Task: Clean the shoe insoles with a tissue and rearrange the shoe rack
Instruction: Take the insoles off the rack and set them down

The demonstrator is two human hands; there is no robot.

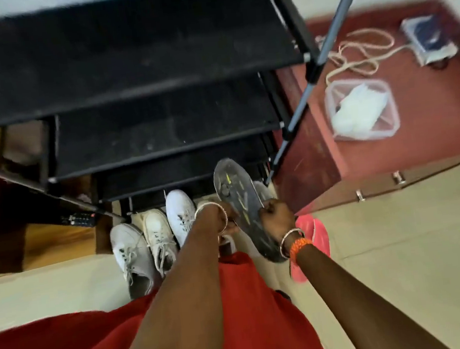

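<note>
A dark insole (241, 210), grey and scuffed with faint yellow marks, is held up in front of the shoe rack (136, 70), its toe end pointing at the lower shelves. The right hand (276, 217) has its fingers closed round the insole's right edge near the middle. The left hand (225, 218) sits against the left edge, fingers curled, but its grip is partly hidden and I cannot tell whether it pinches the insole or holds a tissue; no tissue shows there.

This looks like the cleaning step, with the insole out of its shoe and ready for wiping. The next move likely calls for a tissue pressed flat along the surface while the right hand keeps the insole steady.

Below the hands, 3 white sneakers (155, 234) stand side by side on the floor at the foot of the rack, whose visible black shelves are bare. A pink slipper (315, 230) lies just right of the insole.

On the red bench (432, 122) to the right, a clear plastic container (362, 110) without a lid holds white crumpled tissues (359, 108). Beyond it lie a coiled cord (352, 54) and a small blue-and-white device (428, 39).
</note>
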